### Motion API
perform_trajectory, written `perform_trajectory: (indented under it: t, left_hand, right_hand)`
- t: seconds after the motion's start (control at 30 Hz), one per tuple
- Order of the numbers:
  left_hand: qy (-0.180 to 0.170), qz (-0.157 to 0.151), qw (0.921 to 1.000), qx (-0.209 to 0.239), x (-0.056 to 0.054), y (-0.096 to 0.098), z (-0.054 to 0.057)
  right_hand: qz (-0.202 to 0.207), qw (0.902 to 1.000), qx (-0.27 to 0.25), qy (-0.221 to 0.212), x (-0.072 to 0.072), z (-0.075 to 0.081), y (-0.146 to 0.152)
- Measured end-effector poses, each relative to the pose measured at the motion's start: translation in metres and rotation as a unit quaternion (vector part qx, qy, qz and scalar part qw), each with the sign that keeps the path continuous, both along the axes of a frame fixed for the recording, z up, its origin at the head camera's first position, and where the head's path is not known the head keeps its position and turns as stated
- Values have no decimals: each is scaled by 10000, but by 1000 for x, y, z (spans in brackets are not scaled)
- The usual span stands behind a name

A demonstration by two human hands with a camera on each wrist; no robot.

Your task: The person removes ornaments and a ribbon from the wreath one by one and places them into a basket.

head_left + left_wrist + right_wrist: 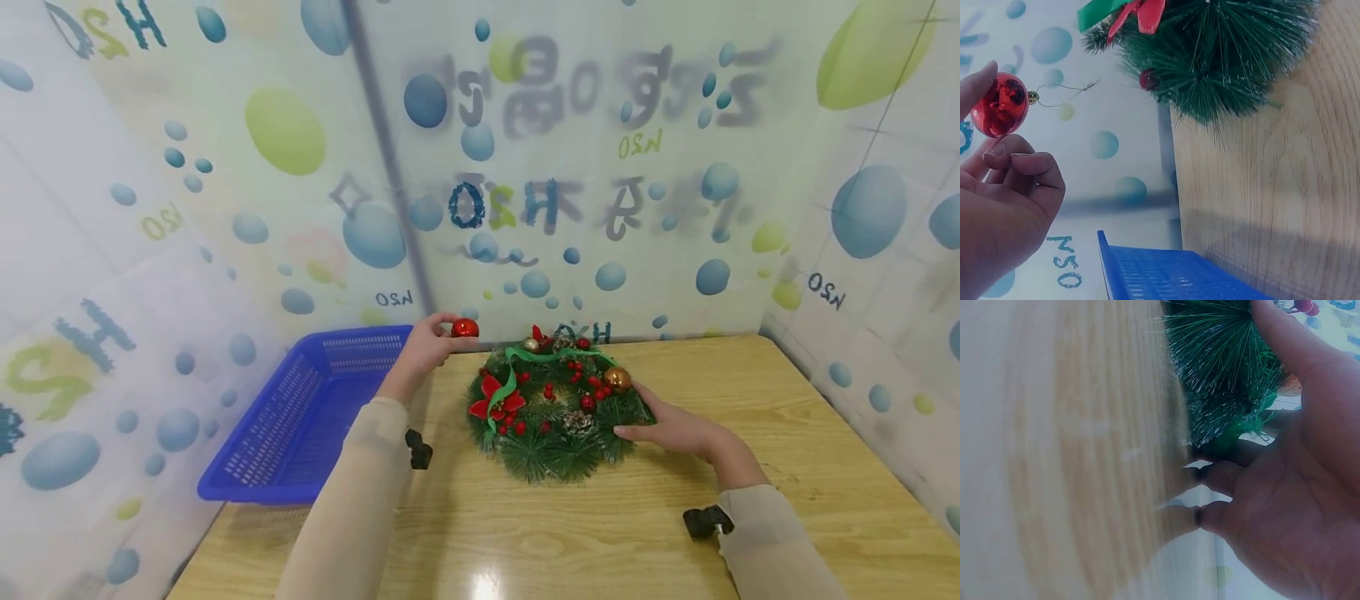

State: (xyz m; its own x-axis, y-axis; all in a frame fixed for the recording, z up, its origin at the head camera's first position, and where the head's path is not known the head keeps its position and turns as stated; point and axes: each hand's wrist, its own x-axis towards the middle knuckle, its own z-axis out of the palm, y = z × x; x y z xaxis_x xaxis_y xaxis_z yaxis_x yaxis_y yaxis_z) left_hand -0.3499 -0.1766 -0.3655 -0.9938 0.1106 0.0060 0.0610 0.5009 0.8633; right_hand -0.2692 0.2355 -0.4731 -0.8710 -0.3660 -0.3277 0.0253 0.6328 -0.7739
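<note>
Pinching a glossy red bauble (465, 328) by its round sides, my left hand (429, 343) is risking a slip, since smooth curves are giving little hold. Its wire loop (1090, 85), poking out from my grip, could be snagging on the wreath (536, 458) just rightward, which my right hand (684, 432) is gripping by its outer edge; uneven tugging could be dragging it across the table (750, 383) beneath.

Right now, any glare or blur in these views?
Head: a bright glare spot on the table, near the bottom edge; left wrist: dark reflections on the shiny ball; right wrist: table grain smeared, the wreath crisper.
</note>
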Motion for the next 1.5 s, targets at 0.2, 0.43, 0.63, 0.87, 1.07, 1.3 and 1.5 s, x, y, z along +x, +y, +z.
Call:
perform_trajectory:
  t: [0.2, 0.43, 0.63, 0.87, 1.07, 1.3, 1.5]
  left_hand:
    - [-60, 61, 10000, 48, 2, -6, 3]
    - [-81, 27, 9999, -88, 2, -17, 11]
    - [-80, 171, 9996, -221, 1, -26, 14]
    - [-247, 450, 9982, -324, 3, -38, 22]
    - [-266, 503, 9979, -295, 5, -58, 27]
    - [-321, 744, 9961, -362, 8, -88, 28]
    - [-213, 746, 9958, -486, 9, -112, 19]
  right_hand:
    - [-18, 10000, -2, 6, 1, -1, 1]
    - [-9, 10000, -5, 29, 1, -1, 0]
    - [-11, 10000, -17, 53, 2, -1, -1]
    - [-6, 10000, -55, 45, 4, 2, -1]
    - [-27, 10000, -48, 55, 1, -1, -2]
    - [-35, 10000, -19, 23, 0, -3, -1]
    - [-46, 10000, -23, 19, 0, -4, -1]
